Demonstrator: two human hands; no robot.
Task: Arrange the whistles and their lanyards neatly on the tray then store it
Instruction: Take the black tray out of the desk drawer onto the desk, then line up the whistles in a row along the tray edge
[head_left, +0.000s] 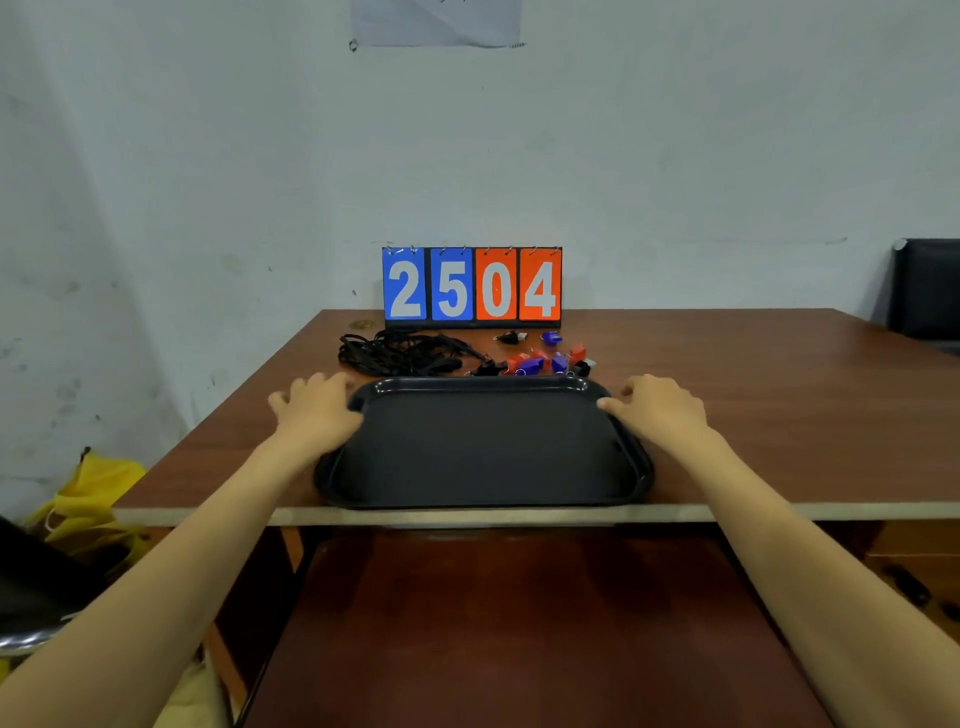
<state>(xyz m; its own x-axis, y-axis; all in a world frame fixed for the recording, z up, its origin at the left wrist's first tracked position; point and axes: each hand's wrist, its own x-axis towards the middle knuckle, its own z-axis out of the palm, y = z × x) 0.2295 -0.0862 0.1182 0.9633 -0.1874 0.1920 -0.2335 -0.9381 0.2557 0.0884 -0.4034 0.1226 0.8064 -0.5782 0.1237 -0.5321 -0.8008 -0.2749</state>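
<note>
the tray (483, 447) sits bare at the near table (779, 395) edge. the left hand (317, 410) and right hand (660, 410) rest at its far corners, fingers loose, maybe to square it. whistles (540, 361) and lanyards (405, 353) wait just behind it.

**Room: scuffed wall, wooden table**

Pale, marked plaster wall (208, 182) with grey paper sheet (436, 23) stuck high. Brown wooden table (779, 405) against it. Black padded chair (927, 288) far right. Crumpled yellow bag (88, 499) low left.
</note>
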